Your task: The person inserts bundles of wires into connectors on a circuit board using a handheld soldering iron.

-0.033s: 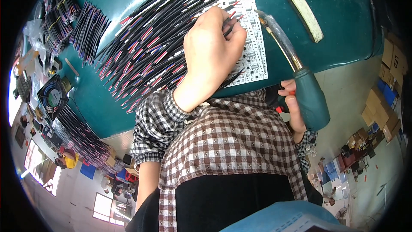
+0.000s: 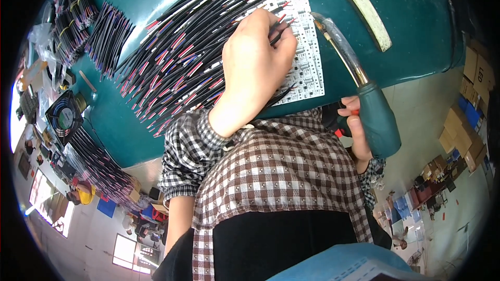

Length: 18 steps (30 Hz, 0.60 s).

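Wires (image 2: 278,25) lie on the white board (image 2: 307,67) on the green surface (image 2: 416,15), pinched in the left hand (image 2: 258,60)'s grip; right hand (image 2: 359,130) grips the iron (image 2: 375,119).

Dark teal worktable (image 2: 416,26) filling the upper view, pale concrete floor (image 2: 416,119) to the right, stacked brown cardboard boxes (image 2: 469,119) along the right edge, bright daylit windows (image 2: 49,203) at lower left, small black cooling fan (image 2: 63,117) on the table's left end.

Left hand (image 2: 258,65) rests palm-down, fingers pinched (knuckles up); right hand (image 2: 357,130) curled shut.
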Each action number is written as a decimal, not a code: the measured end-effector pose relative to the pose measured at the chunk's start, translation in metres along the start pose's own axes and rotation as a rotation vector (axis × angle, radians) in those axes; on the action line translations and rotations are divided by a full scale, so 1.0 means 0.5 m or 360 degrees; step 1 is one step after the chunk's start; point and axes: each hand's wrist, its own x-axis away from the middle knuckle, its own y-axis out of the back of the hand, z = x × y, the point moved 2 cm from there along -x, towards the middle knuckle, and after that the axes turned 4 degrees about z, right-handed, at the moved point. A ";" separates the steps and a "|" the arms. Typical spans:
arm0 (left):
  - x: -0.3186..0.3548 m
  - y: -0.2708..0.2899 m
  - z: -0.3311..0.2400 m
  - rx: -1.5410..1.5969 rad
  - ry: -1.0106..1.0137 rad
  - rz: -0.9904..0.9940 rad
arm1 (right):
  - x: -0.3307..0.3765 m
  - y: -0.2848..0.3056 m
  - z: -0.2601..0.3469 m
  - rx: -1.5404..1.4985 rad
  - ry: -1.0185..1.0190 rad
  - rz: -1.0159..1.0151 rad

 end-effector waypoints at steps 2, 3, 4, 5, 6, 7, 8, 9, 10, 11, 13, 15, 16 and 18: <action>0.003 0.018 0.006 0.0146 0.0018 0.0112 | -0.001 0.000 0.002 -0.0156 -0.0053 -0.0019; 0.006 0.026 0.011 0.0294 0.0041 0.0231 | -0.002 0.002 0.000 -0.0261 0.0011 0.0000; 0.012 0.032 0.016 0.0275 0.0013 0.0237 | -0.001 0.005 -0.001 -0.0367 0.0076 0.0018; 0.013 0.047 0.013 0.0134 -0.0215 0.0119 | -0.001 0.009 0.001 -0.0420 0.0052 0.0068; 0.009 0.064 0.001 -0.0011 -0.0441 -0.0003 | -0.002 0.009 -0.002 -0.0423 0.0058 0.0064; 0.016 0.085 -0.017 -0.0082 -0.0458 -0.0083 | -0.003 0.009 -0.006 -0.0433 0.0069 0.0028; 0.021 0.099 -0.021 0.0039 -0.0542 -0.0211 | 0.000 0.008 -0.007 -0.0447 0.0078 0.0000; 0.029 0.108 -0.046 0.0014 -0.0501 -0.0153 | 0.002 0.007 -0.002 -0.0451 0.0080 0.0005; 0.038 0.110 -0.066 -0.0010 -0.0460 -0.0092 | 0.004 0.007 0.006 -0.0320 0.0028 -0.0026; 0.035 0.096 -0.060 -0.0035 -0.0524 -0.0042 | 0.005 0.006 0.014 -0.0191 -0.0012 -0.0056; 0.027 0.046 -0.018 0.0109 -0.0273 0.0025 | 0.017 0.008 -0.006 -0.0339 -0.0003 -0.0004; 0.016 0.022 0.012 0.0049 -0.0132 0.0104 | 0.013 -0.002 -0.006 -0.0492 -0.0007 0.0029; 0.015 0.016 0.023 0.0049 -0.0138 0.0109 | 0.011 -0.008 -0.001 -0.0340 -0.0002 0.0017; 0.012 0.014 0.023 0.0009 -0.0116 0.0047 | 0.011 -0.013 0.003 -0.0187 -0.0008 0.0010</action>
